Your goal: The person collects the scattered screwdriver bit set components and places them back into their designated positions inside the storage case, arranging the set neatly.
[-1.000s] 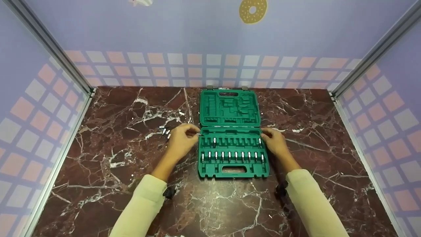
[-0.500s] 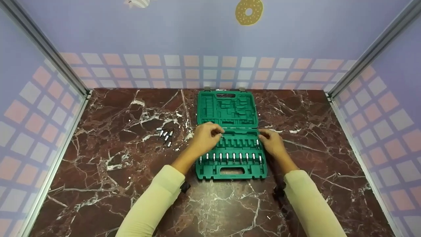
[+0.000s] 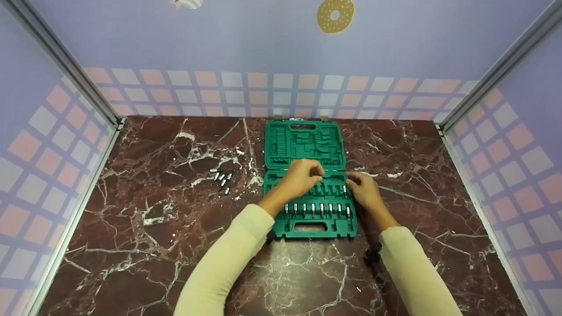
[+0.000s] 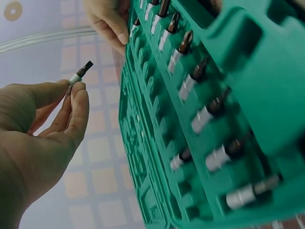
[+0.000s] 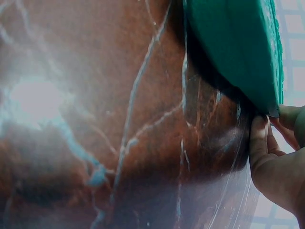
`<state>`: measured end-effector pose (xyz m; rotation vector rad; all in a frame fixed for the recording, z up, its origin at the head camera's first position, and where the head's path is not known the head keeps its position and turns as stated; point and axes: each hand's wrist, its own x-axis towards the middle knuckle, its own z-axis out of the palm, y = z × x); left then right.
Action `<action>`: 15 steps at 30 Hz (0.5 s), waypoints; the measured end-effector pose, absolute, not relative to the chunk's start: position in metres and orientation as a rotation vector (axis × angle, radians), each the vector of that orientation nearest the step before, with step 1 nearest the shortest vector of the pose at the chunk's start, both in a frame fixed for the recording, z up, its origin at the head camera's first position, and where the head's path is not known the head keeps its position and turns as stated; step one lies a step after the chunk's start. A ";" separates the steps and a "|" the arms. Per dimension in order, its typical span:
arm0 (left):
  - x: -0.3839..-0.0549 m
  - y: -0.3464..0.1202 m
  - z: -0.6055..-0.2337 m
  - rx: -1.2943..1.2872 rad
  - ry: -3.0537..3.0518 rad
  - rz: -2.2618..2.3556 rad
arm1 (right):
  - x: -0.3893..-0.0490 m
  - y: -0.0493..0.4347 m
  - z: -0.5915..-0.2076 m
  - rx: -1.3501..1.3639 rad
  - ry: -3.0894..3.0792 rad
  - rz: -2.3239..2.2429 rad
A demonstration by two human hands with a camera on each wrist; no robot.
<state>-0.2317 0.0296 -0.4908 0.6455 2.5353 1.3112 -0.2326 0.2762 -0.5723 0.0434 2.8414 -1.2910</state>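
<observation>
A green socket-set case [image 3: 303,153] lies unfolded on the marbled table. Over its upper row of slots, my left hand [image 3: 300,177] pinches a bit socket [image 4: 78,76] between thumb and fingers, dark flat tip pointing away from the palm. My right hand [image 3: 365,188] grips the case's right edge, with thumb and fingers [image 5: 259,138] at the rim. Several bit sockets [image 3: 322,210] fill the lower row. In the upper row, one bit socket [image 3: 344,190] sits at the right end and another [image 4: 180,160] shows towards the left end.
Several loose bit sockets [image 3: 223,181] lie in a small cluster on the table [image 3: 153,184], left of the case. Patterned walls [image 3: 281,83] enclose the table at the back and both sides.
My left hand has moved rightwards from the case's left edge to above the upper row, carrying the bit socket. My right hand stays at the right edge.
</observation>
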 end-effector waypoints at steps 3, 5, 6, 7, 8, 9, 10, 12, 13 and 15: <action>-0.236 0.040 -0.495 0.641 2.529 1.270 | -0.233 0.276 -0.573 0.047 2.836 -1.300; -0.239 0.046 -0.498 0.633 2.529 1.240 | -0.233 0.275 -0.573 0.048 2.833 -1.300; -0.240 0.049 -0.499 0.630 2.527 1.226 | -0.233 0.275 -0.573 0.047 2.831 -1.296; -0.242 0.053 -0.501 0.627 2.527 1.215 | -0.233 0.275 -0.572 0.048 2.831 -1.294; -0.243 0.056 -0.502 0.625 2.528 1.202 | -0.233 0.275 -0.572 0.044 2.834 -1.288; -0.244 0.059 -0.503 0.628 2.532 1.186 | -0.233 0.275 -0.572 0.043 2.833 -1.284; -0.245 0.062 -0.504 0.633 2.541 1.167 | -0.233 0.276 -0.572 0.034 2.840 -1.271; -0.248 0.068 -0.507 0.655 2.562 1.132 | -0.233 0.276 -0.571 0.032 2.839 -1.269; -0.249 0.071 -0.509 0.664 2.575 1.108 | -0.233 0.276 -0.572 0.031 2.838 -1.266; -0.250 0.076 -0.512 0.685 2.588 1.071 | -0.233 0.275 -0.572 0.036 2.824 -1.268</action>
